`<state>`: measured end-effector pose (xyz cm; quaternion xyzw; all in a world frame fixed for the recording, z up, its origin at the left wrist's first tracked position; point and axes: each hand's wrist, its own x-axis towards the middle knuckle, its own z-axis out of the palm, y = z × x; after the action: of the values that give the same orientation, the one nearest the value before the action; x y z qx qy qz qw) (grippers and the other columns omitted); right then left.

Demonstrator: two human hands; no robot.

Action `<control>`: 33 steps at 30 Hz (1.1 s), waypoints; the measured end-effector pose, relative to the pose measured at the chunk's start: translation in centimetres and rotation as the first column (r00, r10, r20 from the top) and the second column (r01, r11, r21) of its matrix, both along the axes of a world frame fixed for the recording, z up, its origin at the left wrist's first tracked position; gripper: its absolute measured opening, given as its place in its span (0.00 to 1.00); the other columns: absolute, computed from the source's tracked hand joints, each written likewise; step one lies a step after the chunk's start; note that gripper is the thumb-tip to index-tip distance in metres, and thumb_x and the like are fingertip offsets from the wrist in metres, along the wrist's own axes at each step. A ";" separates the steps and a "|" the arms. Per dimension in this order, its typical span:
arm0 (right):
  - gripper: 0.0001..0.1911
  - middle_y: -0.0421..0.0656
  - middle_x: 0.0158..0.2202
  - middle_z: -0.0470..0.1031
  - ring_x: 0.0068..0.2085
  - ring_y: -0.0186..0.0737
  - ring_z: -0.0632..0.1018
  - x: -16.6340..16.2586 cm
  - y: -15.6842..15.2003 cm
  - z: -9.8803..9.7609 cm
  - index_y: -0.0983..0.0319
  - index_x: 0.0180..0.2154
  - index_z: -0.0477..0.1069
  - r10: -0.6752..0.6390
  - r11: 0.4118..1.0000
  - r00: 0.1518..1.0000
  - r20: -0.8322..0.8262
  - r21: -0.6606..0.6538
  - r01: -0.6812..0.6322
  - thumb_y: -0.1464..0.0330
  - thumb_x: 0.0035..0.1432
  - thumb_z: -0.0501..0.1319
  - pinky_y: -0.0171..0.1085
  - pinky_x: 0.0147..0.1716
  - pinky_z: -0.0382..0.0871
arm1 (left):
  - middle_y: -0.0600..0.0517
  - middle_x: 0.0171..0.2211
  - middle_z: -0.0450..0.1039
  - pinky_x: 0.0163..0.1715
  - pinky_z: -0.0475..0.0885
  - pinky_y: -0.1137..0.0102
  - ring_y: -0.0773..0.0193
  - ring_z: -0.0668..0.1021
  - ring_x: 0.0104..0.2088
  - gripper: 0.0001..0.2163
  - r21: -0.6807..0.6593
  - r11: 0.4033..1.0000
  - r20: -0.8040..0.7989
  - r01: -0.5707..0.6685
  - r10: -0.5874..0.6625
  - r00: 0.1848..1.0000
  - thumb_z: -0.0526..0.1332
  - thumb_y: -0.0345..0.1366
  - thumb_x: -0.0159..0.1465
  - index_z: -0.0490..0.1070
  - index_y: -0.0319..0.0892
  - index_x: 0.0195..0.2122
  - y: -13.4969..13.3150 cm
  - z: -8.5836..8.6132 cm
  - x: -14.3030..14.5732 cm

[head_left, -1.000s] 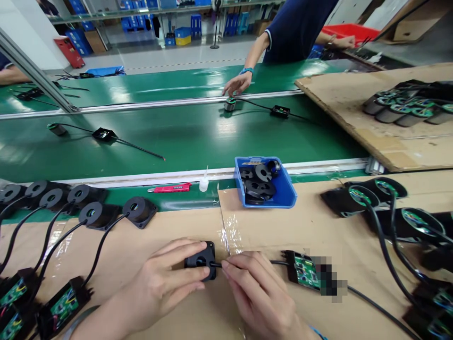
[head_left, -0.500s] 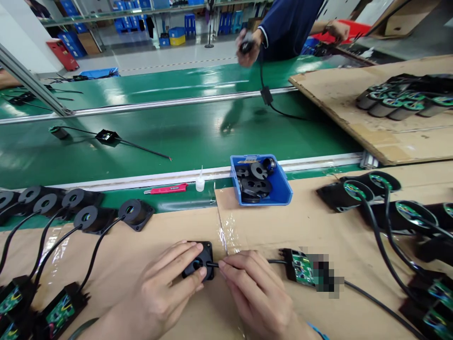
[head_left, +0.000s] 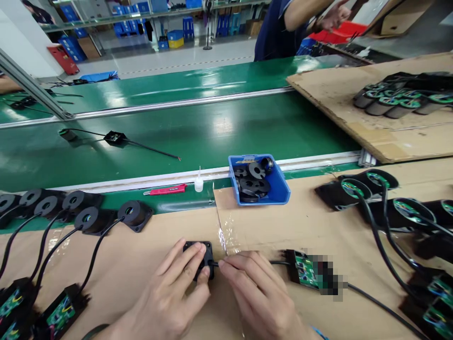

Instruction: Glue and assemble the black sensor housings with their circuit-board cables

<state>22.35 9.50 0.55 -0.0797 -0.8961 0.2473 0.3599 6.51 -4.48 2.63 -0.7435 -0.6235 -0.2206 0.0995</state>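
Observation:
A small black square housing with a round hole (head_left: 201,251) lies on the cardboard-covered bench (head_left: 311,226) right in front of me. My left hand (head_left: 173,293) rests over it, fingers pressing down on its top and near edge. My right hand (head_left: 255,293) pinches the black cable (head_left: 278,262) where it enters the housing's right side. That cable runs right to a green circuit board (head_left: 304,271) in a black case.
A blue bin of black ring parts (head_left: 274,189) stands behind the housing, with a small glue bottle (head_left: 198,184) and a red knife (head_left: 164,191) to its left. Several finished units with cables lie at left (head_left: 88,219) and right (head_left: 375,193). A co-worker (head_left: 283,23) stands beyond the green conveyor (head_left: 198,132).
My left fingers have slid further over the housing, covering its hole. The co-worker across the belt lifted a wired unit off the conveyor and carried it away.

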 end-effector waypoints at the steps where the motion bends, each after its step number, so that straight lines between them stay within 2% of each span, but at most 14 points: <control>1: 0.13 0.49 0.37 0.77 0.38 0.38 0.74 0.0 0.0 0.1 0.69 0.44 0.75 0.001 1.000 1.000 -0.011 -0.001 -0.001 0.82 0.65 0.54 0.38 0.36 0.71 | 0.35 0.50 0.78 0.62 0.69 0.49 0.49 0.74 0.59 0.10 0.024 1.000 0.009 -0.009 0.008 1.000 0.55 0.22 0.68 0.76 0.33 0.40 0.1 -0.3 0.1; 5: 0.12 0.48 0.38 0.79 0.39 0.40 0.76 -0.3 -0.2 0.5 0.67 0.42 0.76 -0.042 0.994 0.999 -0.024 0.098 0.044 0.80 0.66 0.55 0.39 0.39 0.69 | 0.38 0.48 0.79 0.65 0.65 0.52 0.51 0.77 0.56 0.08 0.115 0.991 0.063 -0.065 0.058 0.996 0.58 0.22 0.66 0.76 0.34 0.36 0.4 -1.1 0.4; 9: 0.16 0.47 0.42 0.82 0.40 0.41 0.77 -0.6 -1.5 0.3 0.68 0.42 0.76 0.033 0.974 0.999 0.015 0.223 -0.035 0.78 0.69 0.49 0.39 0.40 0.68 | 0.35 0.51 0.78 0.68 0.56 0.51 0.49 0.74 0.59 0.10 0.104 0.993 0.048 -0.061 0.057 0.997 0.54 0.22 0.62 0.75 0.33 0.36 0.1 -1.4 0.5; 12: 0.20 0.48 0.41 0.82 0.38 0.41 0.78 -0.9 -2.6 -0.1 0.68 0.40 0.76 -0.014 0.951 0.999 0.042 0.309 0.000 0.79 0.69 0.46 0.39 0.40 0.67 | 0.32 0.52 0.76 0.70 0.51 0.50 0.46 0.70 0.63 0.14 0.074 0.997 0.043 -0.035 0.032 0.999 0.53 0.22 0.56 0.74 0.29 0.41 -0.5 -1.6 0.1; 15: 0.21 0.49 0.36 0.82 0.34 0.39 0.76 -1.5 -3.4 -0.1 0.70 0.39 0.77 -0.091 0.908 0.995 0.045 0.414 0.064 0.80 0.68 0.45 0.40 0.36 0.64 | 0.34 0.53 0.76 0.71 0.48 0.47 0.49 0.72 0.61 0.23 0.060 0.998 0.196 0.009 -0.021 0.980 0.53 0.25 0.56 0.69 0.27 0.53 -0.7 -1.9 -1.0; 17: 0.23 0.49 0.33 0.81 0.32 0.39 0.74 -1.9 -3.7 0.3 0.71 0.39 0.77 -0.112 0.878 0.992 0.052 0.472 0.074 0.81 0.67 0.43 0.40 0.35 0.62 | 0.39 0.52 0.77 0.70 0.52 0.46 0.52 0.77 0.56 0.22 0.043 0.999 0.402 0.000 -0.018 0.915 0.52 0.25 0.60 0.67 0.33 0.57 -0.3 -2.1 -2.0; 19: 0.24 0.49 0.32 0.80 0.31 0.39 0.73 -2.4 -3.9 0.7 0.72 0.38 0.78 -0.133 0.860 0.989 0.062 0.504 0.084 0.82 0.67 0.43 0.41 0.34 0.61 | 0.43 0.47 0.80 0.64 0.64 0.50 0.56 0.80 0.51 0.18 -0.026 0.998 0.687 -0.052 0.055 0.724 0.50 0.27 0.67 0.68 0.39 0.56 0.5 -2.3 -2.8; 21: 0.25 0.50 0.31 0.80 0.31 0.40 0.72 -2.7 -4.0 1.0 0.72 0.37 0.78 -0.145 0.850 0.988 0.057 0.519 0.095 0.83 0.66 0.42 0.41 0.34 0.60 | 0.44 0.44 0.81 0.53 0.75 0.58 0.57 0.81 0.49 0.14 -0.145 0.988 0.902 -0.056 0.156 0.402 0.50 0.31 0.71 0.65 0.41 0.56 1.5 -2.5 -3.2; 23: 0.26 0.50 0.31 0.79 0.31 0.40 0.72 -2.8 -4.0 1.2 0.72 0.36 0.78 -0.138 0.846 0.989 0.044 0.524 0.094 0.83 0.66 0.41 0.42 0.34 0.61 | 0.42 0.47 0.81 0.42 0.79 0.65 0.57 0.82 0.48 0.15 -0.251 0.968 0.962 0.015 0.248 0.113 0.51 0.34 0.71 0.62 0.41 0.58 2.4 -2.6 -3.2; 25: 0.25 0.49 0.29 0.78 0.30 0.39 0.72 -2.9 -4.0 1.2 0.72 0.35 0.78 -0.124 0.842 0.992 0.031 0.533 0.088 0.84 0.65 0.42 0.42 0.34 0.61 | 0.41 0.50 0.79 0.39 0.79 0.67 0.58 0.82 0.45 0.16 -0.319 0.942 0.946 0.102 0.324 -0.029 0.50 0.37 0.72 0.61 0.41 0.59 3.0 -2.7 -3.1; 26: 0.24 0.49 0.29 0.77 0.30 0.39 0.71 -2.9 -4.0 1.0 0.72 0.35 0.78 -0.122 0.837 0.992 0.027 0.540 0.089 0.84 0.64 0.43 0.42 0.33 0.61 | 0.41 0.51 0.79 0.39 0.79 0.67 0.58 0.82 0.45 0.16 -0.334 0.933 0.939 0.133 0.342 -0.043 0.50 0.39 0.72 0.64 0.40 0.57 3.2 -2.6 -3.0; 28: 0.22 0.48 0.28 0.77 0.28 0.38 0.71 -3.1 -4.0 0.5 0.71 0.35 0.78 -0.137 0.824 0.991 0.008 0.556 0.109 0.85 0.63 0.45 0.42 0.31 0.61 | 0.43 0.49 0.80 0.42 0.79 0.66 0.57 0.82 0.46 0.16 -0.339 0.923 0.940 0.185 0.340 0.025 0.52 0.43 0.71 0.71 0.40 0.52 3.3 -2.5 -3.0; 31: 0.15 0.48 0.27 0.76 0.27 0.37 0.71 -3.3 -4.1 -0.4 0.70 0.33 0.77 -0.146 0.770 0.989 0.025 0.631 0.098 0.83 0.61 0.52 0.40 0.27 0.61 | 0.46 0.45 0.81 0.46 0.79 0.66 0.57 0.83 0.45 0.16 -0.329 0.927 0.919 0.181 0.271 0.285 0.56 0.46 0.71 0.78 0.41 0.42 2.9 -2.2 -3.1; 33: 0.10 0.44 0.24 0.74 0.25 0.36 0.71 -3.2 -4.0 -0.5 0.65 0.32 0.76 -0.138 0.670 0.983 0.123 0.742 0.001 0.80 0.61 0.58 0.38 0.25 0.62 | 0.49 0.40 0.82 0.43 0.80 0.70 0.59 0.84 0.41 0.16 -0.255 0.960 0.870 0.113 0.177 0.460 0.54 0.45 0.72 0.79 0.44 0.40 2.6 -2.3 -3.1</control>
<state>19.20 5.51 0.07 0.0177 -0.9428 -0.1578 0.2932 3.41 -1.90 0.29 -0.5141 -0.6220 -0.4832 -0.3396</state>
